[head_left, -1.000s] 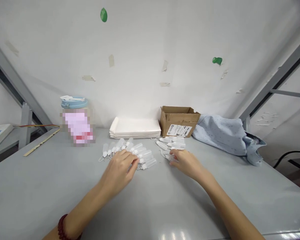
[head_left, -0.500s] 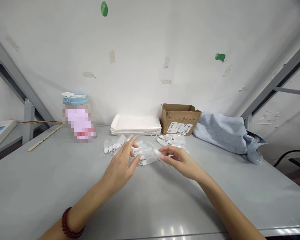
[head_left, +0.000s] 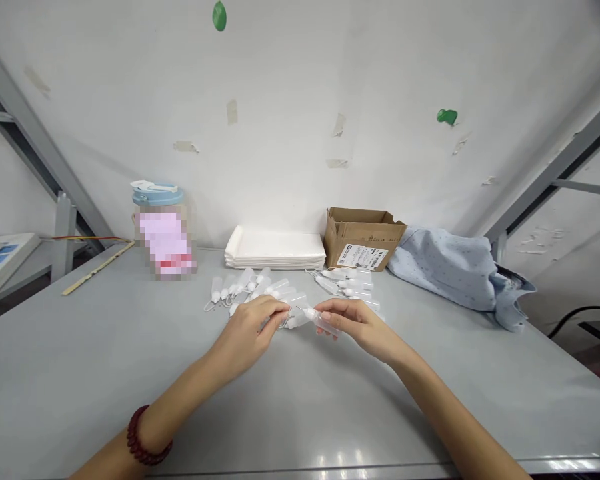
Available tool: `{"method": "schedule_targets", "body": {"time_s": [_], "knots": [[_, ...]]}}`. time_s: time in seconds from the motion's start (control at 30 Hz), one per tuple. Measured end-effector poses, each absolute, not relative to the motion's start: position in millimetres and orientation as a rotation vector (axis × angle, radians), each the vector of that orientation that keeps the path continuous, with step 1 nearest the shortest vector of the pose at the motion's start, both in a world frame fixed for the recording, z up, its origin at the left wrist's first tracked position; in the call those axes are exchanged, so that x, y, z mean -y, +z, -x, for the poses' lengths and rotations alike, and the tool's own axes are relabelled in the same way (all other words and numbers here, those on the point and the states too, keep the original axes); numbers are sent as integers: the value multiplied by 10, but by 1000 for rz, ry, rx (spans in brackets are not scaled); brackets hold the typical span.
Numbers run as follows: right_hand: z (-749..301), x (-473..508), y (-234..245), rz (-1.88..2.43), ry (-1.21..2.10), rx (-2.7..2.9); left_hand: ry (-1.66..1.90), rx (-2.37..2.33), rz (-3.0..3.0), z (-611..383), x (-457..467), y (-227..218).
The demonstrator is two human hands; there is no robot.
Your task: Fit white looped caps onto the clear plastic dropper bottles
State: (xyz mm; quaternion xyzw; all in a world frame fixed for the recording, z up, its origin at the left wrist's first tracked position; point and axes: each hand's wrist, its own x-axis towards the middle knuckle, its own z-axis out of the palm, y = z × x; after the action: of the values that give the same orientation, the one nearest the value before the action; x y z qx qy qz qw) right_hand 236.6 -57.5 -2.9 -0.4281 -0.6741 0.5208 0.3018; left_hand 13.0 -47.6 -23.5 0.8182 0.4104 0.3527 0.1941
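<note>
My right hand [head_left: 353, 323] is closed around a small translucent needle-tip squeeze bottle [head_left: 329, 325]. The bottle lies tilted, with its white neck and thin tip toward the left. Just left of that tip, my left hand [head_left: 253, 330] has thumb and fingers pinched together; whatever they hold is too small or hidden to make out. Behind both hands, several similar clear bottles with white tops and thin loops form a pile [head_left: 253, 283] on the grey table [head_left: 300, 413]. Another group of such bottles [head_left: 357, 279] lies beyond my right hand.
At the back stand a stack of white folded sheets [head_left: 275, 250] and an open cardboard box [head_left: 363, 240]. A light blue cloth [head_left: 445, 267] lies to the right. A blue-lidded container [head_left: 157, 193] and a thin strip [head_left: 97, 268] are on the left.
My left hand has gone from spread fingers to a pinch near the bottle's tip. The bottle in my right hand now points left, its thin tip showing. The view has shifted slightly.
</note>
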Motion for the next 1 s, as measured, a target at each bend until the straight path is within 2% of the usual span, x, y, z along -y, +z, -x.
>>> {"method": "schedule_targets", "body": {"time_s": [0.53,1.0], "knots": [[-2335,564,-91,1125,1371,1792,861,-1102,-1945,-144,526,-112],[-2336,564,-103,1102,1385,1778,798,-1107,-1879,-129,547,-63]]}}
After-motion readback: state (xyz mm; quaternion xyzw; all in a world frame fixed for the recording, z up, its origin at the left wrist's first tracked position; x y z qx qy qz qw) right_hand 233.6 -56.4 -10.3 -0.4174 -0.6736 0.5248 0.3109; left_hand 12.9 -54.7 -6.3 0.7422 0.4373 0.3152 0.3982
